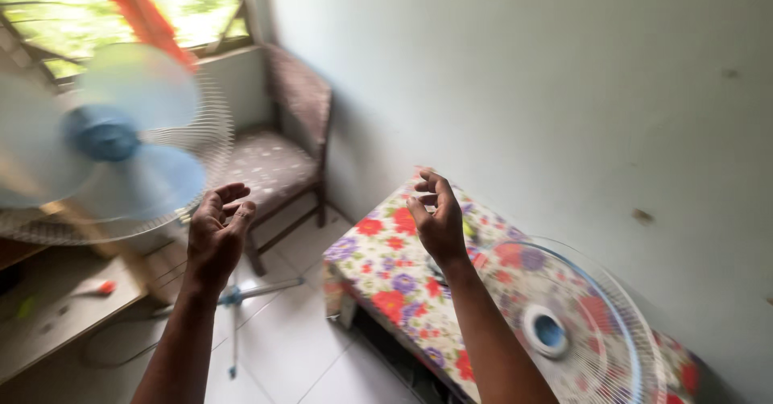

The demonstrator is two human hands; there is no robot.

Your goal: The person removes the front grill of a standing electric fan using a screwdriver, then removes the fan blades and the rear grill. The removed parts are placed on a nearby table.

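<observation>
Two bare hands rise empty in a small room: the left hand [216,228] cupped, fingers loosely curled, just right of the blurred blue fan head [109,142]; the right hand [439,219] half-open above one flowered table [386,279]. One detached white fan guard [564,323] lies on the table, near right. One padded chair [286,150] stands far, below the window [121,9]. No packages or labels show clearly.

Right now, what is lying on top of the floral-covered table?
A round fan guard lies on the floral-covered table, beside the right hand. The cloth hides the tabletop itself.
</observation>
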